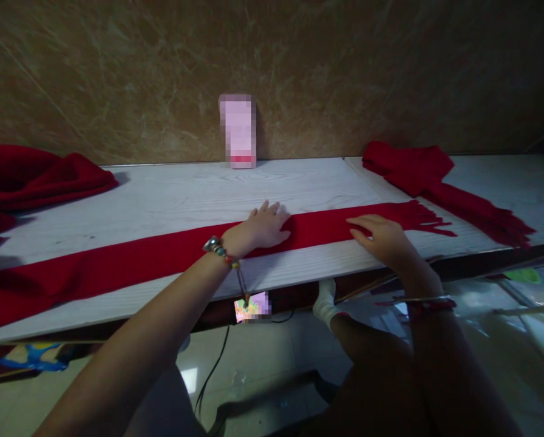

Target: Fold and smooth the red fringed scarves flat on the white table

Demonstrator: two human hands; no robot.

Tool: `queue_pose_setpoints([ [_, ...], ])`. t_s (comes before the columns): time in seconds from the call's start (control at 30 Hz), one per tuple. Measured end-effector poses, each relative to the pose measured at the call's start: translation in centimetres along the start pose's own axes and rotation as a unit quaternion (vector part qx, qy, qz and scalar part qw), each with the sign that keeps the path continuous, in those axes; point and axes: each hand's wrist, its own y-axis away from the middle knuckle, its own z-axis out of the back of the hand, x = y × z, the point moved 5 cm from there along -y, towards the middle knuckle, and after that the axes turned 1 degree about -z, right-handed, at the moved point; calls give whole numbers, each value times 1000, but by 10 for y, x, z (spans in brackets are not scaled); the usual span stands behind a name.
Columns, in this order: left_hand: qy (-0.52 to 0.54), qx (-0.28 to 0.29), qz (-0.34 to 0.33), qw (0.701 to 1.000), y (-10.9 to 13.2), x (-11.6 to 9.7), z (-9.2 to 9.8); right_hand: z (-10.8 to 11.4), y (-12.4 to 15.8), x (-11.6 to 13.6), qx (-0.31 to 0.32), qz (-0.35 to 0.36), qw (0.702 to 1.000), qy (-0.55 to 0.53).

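A long red fringed scarf [163, 252] lies stretched along the white wood-grain table [181, 188]. My left hand [265, 227], with a beaded bracelet at its wrist, rests palm down on the scarf, fingers spread. Near the fringe [424, 218], my right hand [381, 235] is at the scarf's front edge. Its fingers reach out to the left over the cloth, and its thumb is apart from them. Neither hand grips anything. On the left, the scarf runs on in loose folds.
A red cloth heap [39, 176] lies at the left, and a folded red fringed scarf [413, 170] at the back right. A blurred pink object [240, 130] leans against the marbled wall. Below the table edge are a lit screen [251, 308] and a dark cable [215, 367].
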Motion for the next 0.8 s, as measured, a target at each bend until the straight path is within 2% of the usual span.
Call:
queue_pose_setpoints([
  [0.07,-15,-5,-73,997,-26,-21,9,-1,7,10,13,39,999,9],
  [0.1,-22,-10,-90,996,-38,-29,13,-1,10,13,15,53,998,16],
  [0.2,-21,-7,-116,993,-64,-51,24,-1,17,18,16,81,996,38],
  [0.3,24,17,-112,993,-80,-65,30,-2,15,18,26,96,993,59],
  [0.47,60,57,-80,993,-95,-74,33,-7,8,13,51,104,991,68],
  [0.8,87,71,-80,990,-102,-93,42,1,19,0,32,89,995,22],
])
